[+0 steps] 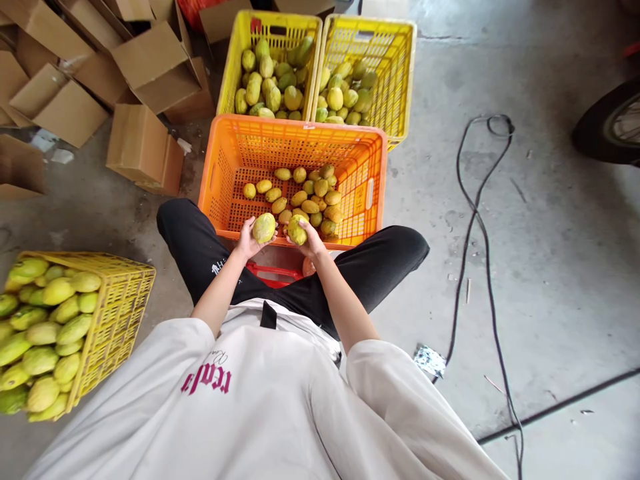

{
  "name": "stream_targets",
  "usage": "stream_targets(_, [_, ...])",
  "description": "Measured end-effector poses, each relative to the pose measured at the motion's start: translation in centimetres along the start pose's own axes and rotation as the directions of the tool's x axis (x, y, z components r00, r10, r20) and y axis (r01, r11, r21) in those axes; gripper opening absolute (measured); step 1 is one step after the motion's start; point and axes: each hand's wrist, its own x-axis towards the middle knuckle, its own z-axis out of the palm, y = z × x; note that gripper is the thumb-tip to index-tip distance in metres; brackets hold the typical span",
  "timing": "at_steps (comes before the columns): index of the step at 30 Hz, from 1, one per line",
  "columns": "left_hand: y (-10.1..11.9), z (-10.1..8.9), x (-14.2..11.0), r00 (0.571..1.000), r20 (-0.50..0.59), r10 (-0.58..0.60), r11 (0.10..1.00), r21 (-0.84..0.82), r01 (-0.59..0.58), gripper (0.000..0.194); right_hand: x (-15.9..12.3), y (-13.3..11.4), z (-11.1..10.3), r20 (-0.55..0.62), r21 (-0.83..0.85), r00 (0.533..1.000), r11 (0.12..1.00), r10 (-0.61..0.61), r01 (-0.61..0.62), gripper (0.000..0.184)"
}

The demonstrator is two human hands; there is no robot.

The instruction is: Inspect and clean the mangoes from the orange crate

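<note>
My left hand (250,241) is closed round a yellow-green papaya (264,228), with the fingers beneath it. A second papaya (297,230), greener and mottled, sits in my right hand (313,243). Both fruits are held up side by side, a small gap apart, above the near rim of an orange plastic crate (295,127). Inside that crate lie several smaller yellow-brown papayas (310,206), mostly gathered in the middle and toward the right. The undersides of the held fruits are hidden by my hands.
Behind the orange crate stand two yellow crates (320,63) partly filled with papayas. At my left is another yellow crate (117,320), heaped full. Cardboard boxes (140,143) crowd the back left. A black cable (473,213) and a wheel (615,123) are on the right.
</note>
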Motion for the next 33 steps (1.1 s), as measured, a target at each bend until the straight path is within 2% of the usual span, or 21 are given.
stream_targets(3, [0.07, 0.04, 0.04, 1.0, -0.01, -0.013, 1.0, -0.005, 0.012, 0.058, -0.04, -0.14, 0.3, -0.02, -0.016, 0.999, 0.999, -0.03, 0.03, 0.035])
stream_targets(9, [-0.15, 0.38, 0.19, 0.999, -0.04, -0.008, 0.999, -0.052, 0.006, 0.047, -0.05, -0.81, 0.45, -0.045, 0.118, 0.999, 0.993, 0.009, -0.004, 0.034])
stream_targets(14, [-0.31, 0.16, 0.29, 0.999, -0.044, -0.016, 0.999, 0.041, 0.018, 0.04, 0.15, -0.85, 0.33, -0.07, 0.188, 0.996, 0.981, 0.048, -0.034, 0.025])
stream_targets(19, [-0.26, 0.0, 0.42, 0.997, -0.072, -0.019, 0.998, 0.062, 0.024, 0.046, -0.09, -0.93, 0.41, -0.086, 0.16, 0.995, 0.987, 0.041, -0.027, 0.022])
stream_targets(25, [-0.16, -0.07, 0.52, 1.0, -0.023, -0.019, 1.0, 0.014, 0.019, 0.058, -0.56, -0.88, 0.26, -0.035, 0.019, 0.995, 0.995, 0.095, -0.094, 0.026])
stream_targets(30, [-0.14, -0.32, 0.76, 0.997, -0.052, -0.061, 0.998, -0.022, 0.06, 0.052, -0.58, -0.7, 0.43, -0.081, -0.028, 0.996, 0.999, -0.025, 0.023, 0.035])
stream_targets(33, [-0.07, -0.17, 0.58, 0.997, -0.038, -0.061, 0.997, -0.049, 0.059, 0.044, -0.61, -0.81, 0.74, -0.097, 0.026, 0.994, 0.998, -0.053, 0.056, 0.033])
